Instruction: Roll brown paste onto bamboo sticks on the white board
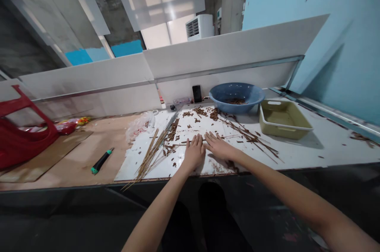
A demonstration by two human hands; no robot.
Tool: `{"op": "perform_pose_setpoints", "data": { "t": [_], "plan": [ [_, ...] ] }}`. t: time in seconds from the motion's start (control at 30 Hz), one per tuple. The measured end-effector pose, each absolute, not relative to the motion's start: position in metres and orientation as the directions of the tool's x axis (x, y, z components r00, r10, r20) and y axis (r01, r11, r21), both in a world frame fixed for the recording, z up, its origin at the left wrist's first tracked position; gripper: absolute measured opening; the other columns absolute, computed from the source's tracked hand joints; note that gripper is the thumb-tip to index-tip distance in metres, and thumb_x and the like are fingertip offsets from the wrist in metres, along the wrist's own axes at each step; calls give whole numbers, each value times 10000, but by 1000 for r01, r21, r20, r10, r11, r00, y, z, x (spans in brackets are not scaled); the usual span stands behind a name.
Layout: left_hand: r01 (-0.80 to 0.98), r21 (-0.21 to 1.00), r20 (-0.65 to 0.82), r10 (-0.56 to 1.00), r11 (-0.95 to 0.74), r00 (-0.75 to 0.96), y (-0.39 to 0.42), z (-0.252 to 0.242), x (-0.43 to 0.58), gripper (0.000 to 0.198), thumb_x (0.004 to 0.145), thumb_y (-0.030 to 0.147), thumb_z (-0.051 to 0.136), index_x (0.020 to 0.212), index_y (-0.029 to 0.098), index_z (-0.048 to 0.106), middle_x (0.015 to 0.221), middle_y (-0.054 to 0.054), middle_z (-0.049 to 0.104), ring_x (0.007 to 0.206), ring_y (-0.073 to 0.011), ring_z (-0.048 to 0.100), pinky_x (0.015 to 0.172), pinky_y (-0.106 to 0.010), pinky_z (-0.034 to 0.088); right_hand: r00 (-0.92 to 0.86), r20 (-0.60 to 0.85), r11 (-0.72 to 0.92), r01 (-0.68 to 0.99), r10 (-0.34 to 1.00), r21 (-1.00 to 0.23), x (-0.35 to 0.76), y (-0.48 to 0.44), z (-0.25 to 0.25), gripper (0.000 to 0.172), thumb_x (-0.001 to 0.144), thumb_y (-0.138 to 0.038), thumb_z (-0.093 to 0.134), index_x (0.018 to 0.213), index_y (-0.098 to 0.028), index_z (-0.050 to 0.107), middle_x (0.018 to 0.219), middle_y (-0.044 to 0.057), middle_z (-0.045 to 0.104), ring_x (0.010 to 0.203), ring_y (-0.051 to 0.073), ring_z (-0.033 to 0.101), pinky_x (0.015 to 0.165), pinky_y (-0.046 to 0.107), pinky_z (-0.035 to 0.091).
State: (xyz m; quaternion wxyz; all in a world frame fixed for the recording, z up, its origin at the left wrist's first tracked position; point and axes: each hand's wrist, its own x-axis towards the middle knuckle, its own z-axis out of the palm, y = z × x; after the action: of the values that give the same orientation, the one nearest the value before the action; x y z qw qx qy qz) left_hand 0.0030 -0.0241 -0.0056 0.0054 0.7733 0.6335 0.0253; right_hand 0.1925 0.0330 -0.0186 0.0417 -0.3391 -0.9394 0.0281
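Both of my hands lie on the white board (160, 165), side by side, with fingers stretched out. Under the fingertips of my left hand (194, 152) runs a thin stick (179, 144), lying crosswise. My right hand (219, 147) rests flat beside it, its fingers over the same line; how much they touch the stick cannot be made out. Small brown lumps (172, 131) are scattered around the hands. A bundle of thin pale sticks (152, 151) fans out to the left. On the right lie several brown-coated sticks (252, 136).
A blue basin (216, 99) with brown material inside stands at the back, beside an olive-green tub (286, 131). A phone (196, 94) leans against the partition. To the left are a crumpled plastic bag (139, 125), a black-and-green cutter (102, 161) and a red plastic stool (26, 141).
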Motion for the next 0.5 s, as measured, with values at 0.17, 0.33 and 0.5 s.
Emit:
{"op": "perform_pose_setpoints", "data": {
  "t": [0.17,0.33,0.5],
  "plan": [
    [973,57,30,974,-225,223,-42,-14,-11,669,1182,396,195,1814,207,303,1873,-55,277,1753,-255,235,1433,-594,188,-736,116,745,653,667,-137,213,18,-37,676,1179,-565,373,1757,-221,441,1838,210,318,1726,389,265,1379,726,230],
    [989,82,23,992,-124,123,-14,2,-3,666,1173,359,215,1810,187,308,1880,-92,250,1760,-285,212,1419,-675,144,-650,24,646,750,760,-143,195,41,-13,624,1179,-554,360,1711,-270,522,1853,185,299,1738,393,229,1369,764,176],
    [989,95,3,993,-117,117,-21,-2,-8,661,1177,354,194,1809,204,316,1875,-90,273,1756,-284,227,1409,-701,139,-623,38,618,763,781,-189,204,34,-18,751,1180,-594,244,1822,-205,253,1859,180,273,1751,336,208,1391,737,71]
  ]
}}
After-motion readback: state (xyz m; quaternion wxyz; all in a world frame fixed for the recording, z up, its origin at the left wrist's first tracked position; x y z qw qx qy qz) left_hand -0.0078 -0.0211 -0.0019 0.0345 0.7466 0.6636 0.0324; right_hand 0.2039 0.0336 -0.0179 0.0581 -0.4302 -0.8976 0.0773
